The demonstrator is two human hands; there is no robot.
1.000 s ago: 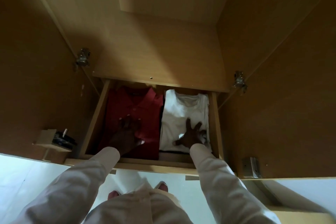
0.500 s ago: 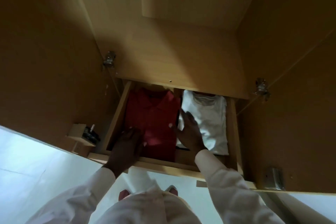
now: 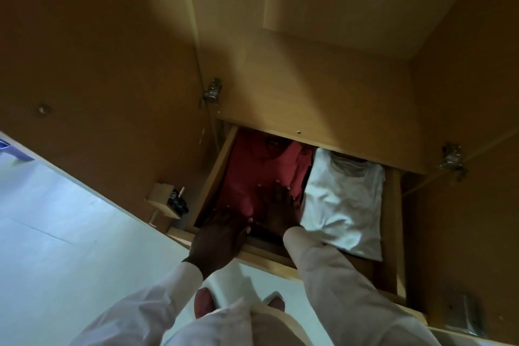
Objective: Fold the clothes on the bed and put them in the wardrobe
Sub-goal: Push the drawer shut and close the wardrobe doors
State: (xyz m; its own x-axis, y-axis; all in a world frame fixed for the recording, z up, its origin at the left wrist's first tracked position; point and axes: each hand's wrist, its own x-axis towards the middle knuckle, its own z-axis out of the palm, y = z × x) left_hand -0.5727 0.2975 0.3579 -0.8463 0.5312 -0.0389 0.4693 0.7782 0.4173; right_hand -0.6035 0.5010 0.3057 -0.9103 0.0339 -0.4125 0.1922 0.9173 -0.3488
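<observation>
Wardrobe drawer (image 3: pixel 216 177) open below, red shirt (image 3: pixel 252 171) lying inside beside white shirt (image 3: pixel 345 199); left hand (image 3: pixel 222 233) and right hand (image 3: pixel 278 211) press it, fingers flat and spread. Smooth outward evenly, I'd say, collar undisturbed.

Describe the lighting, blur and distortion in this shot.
Head view: the wardrobe is dim and amber, with one soft light patch inside; the floor is bright and bluish; the left hand and right hand read dark against the red shirt; the wide-angle lens skews edges.

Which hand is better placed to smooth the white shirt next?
Probably right. The right hand lies on the red shirt right beside the white shirt; the left hand is farther off, at the front edge of the drawer.
</observation>
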